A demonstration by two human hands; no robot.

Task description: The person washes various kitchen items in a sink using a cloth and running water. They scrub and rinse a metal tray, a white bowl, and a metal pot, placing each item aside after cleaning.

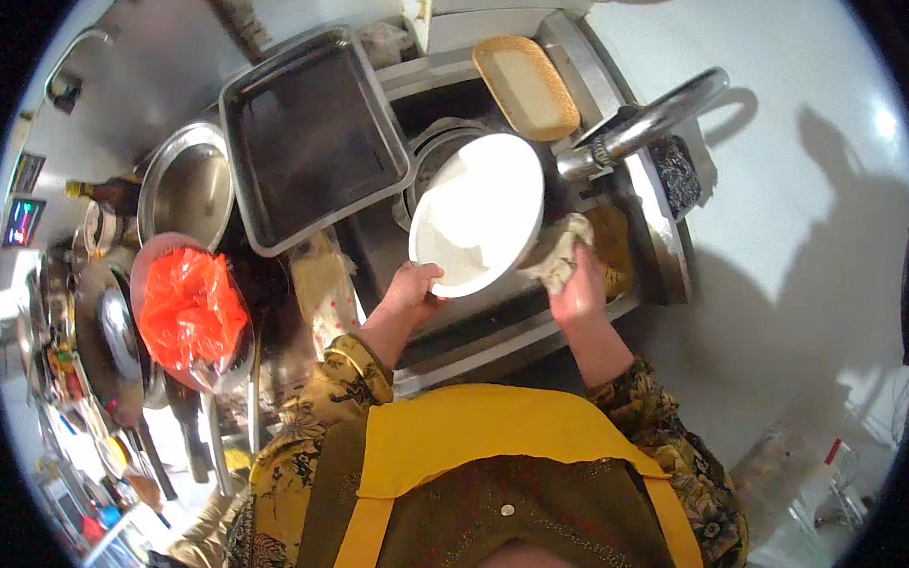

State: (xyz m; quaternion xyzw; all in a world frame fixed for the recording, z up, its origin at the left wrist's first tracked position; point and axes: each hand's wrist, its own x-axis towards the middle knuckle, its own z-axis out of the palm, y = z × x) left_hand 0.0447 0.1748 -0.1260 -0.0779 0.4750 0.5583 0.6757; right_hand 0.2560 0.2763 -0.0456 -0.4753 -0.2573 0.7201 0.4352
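A white oval dish (470,262) is tilted over the metal sink (482,352). My left hand (413,290) grips its lower left rim, thumb on the inner side. In my right hand (580,288) is a crumpled pale cloth (564,254), close to the dish's right edge. Beneath and behind the dish sits a round metal pot (408,200), mostly hidden. The chrome faucet (648,125) reaches over the sink from the upper right. An orange-rimmed rectangular tray (525,87) lies at the sink's far edge.
Left of the sink are a large dark rectangular pan (317,136), an oval metal basin (187,188) and a container holding a red plastic bag (193,309). A dark mesh scourer (675,171) sits beyond the faucet. Pans with long handles crowd the left side.
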